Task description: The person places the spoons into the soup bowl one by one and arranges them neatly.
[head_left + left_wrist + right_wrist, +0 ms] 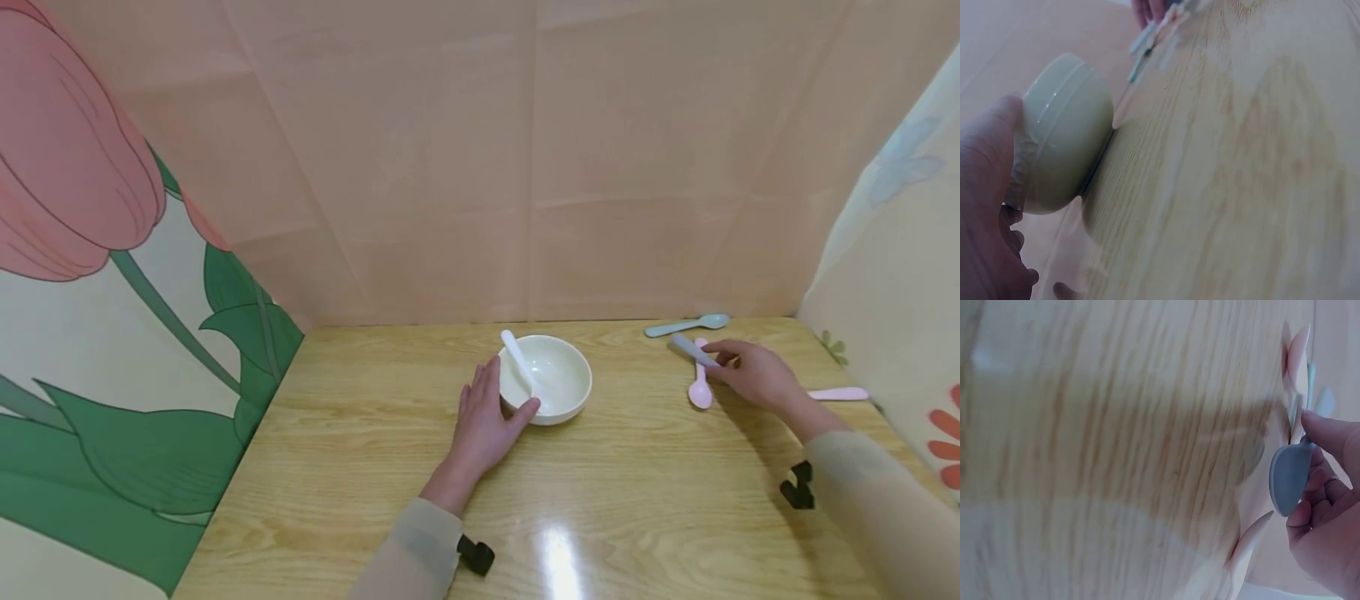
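Note:
A white bowl (566, 379) stands upright on the table, and my left hand (483, 425) holds its near left side, thumb at the near rim and fingers along the left. Inside the bowl leans a white spoon (517, 354), its handle over the far left rim. My right hand (757, 379) pinches a grey-blue spoon (688, 348) between thumb and fingers near the neck. Its head (1291, 478) shows in the right wrist view. Beneath that spoon's handle lies a light pink spoon (701, 393).
A pale teal spoon (688, 326) lies near the table's back edge. Another pink piece of cutlery (840, 393) lies partly hidden behind my right wrist. Wood-grain table (337, 433) meets a peach backdrop behind and printed floral panels at the sides.

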Demonstrator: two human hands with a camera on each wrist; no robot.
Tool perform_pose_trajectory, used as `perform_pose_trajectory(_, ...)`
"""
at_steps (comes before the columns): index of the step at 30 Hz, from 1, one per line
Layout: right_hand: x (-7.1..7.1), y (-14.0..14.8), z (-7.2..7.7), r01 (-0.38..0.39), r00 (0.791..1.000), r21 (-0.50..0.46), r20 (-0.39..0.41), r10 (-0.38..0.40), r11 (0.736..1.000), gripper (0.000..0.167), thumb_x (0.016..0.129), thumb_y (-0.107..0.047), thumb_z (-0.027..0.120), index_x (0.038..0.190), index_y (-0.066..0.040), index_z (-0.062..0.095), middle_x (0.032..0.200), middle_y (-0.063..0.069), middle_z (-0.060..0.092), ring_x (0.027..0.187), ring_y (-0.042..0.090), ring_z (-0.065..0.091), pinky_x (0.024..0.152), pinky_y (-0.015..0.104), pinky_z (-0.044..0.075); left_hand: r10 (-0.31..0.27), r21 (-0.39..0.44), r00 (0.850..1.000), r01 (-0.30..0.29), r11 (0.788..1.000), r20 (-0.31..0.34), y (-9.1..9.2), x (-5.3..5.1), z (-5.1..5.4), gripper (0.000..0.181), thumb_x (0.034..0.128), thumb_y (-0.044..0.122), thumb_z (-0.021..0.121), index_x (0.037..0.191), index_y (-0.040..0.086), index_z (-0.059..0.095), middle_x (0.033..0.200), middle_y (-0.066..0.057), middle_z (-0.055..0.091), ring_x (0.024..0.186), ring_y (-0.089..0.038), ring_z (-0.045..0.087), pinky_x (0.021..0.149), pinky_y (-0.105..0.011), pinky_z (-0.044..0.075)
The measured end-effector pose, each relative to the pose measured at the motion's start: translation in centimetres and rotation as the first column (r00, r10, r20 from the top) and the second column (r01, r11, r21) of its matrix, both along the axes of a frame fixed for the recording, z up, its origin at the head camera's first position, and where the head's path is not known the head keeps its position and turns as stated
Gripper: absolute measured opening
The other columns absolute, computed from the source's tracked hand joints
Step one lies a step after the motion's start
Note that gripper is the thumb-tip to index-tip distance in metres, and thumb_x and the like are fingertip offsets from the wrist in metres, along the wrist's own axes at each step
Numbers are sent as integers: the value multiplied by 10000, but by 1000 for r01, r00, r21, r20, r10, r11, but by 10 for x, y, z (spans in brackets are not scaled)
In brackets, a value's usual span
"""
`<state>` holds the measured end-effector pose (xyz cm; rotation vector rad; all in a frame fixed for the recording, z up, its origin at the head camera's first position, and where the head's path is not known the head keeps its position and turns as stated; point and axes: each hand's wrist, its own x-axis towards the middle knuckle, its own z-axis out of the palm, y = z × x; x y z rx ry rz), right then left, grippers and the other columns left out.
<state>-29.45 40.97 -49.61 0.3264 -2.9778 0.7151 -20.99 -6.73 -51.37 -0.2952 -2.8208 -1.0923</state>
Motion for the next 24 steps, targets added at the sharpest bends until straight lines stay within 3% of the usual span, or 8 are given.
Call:
perform_pose_trajectory(7,3,-6,7,15,1000,-58,26,-14,998,504,1086,-320,734,1440,31,660,1158,208,720,1027,394,678,725,366,496,2,3,1000,-2,1000,-1,0,0,0,1077,1038,761,557,1782,104,139,1824,-141,225,1689,-351,161,1354,-582,119)
perform_pose_trajectory(24,8,-51,34,-18,1000,-160,-11,16,987,475,1108,-242,710,1487,29,621,1097,157,733,928,275,676,658,306,518,0,-3,1000,0,1000,0,-1,1,-1,1090,1034,776,550,1779,92,144,1826,-136,221,1694,-321,141,1355,-576,114)
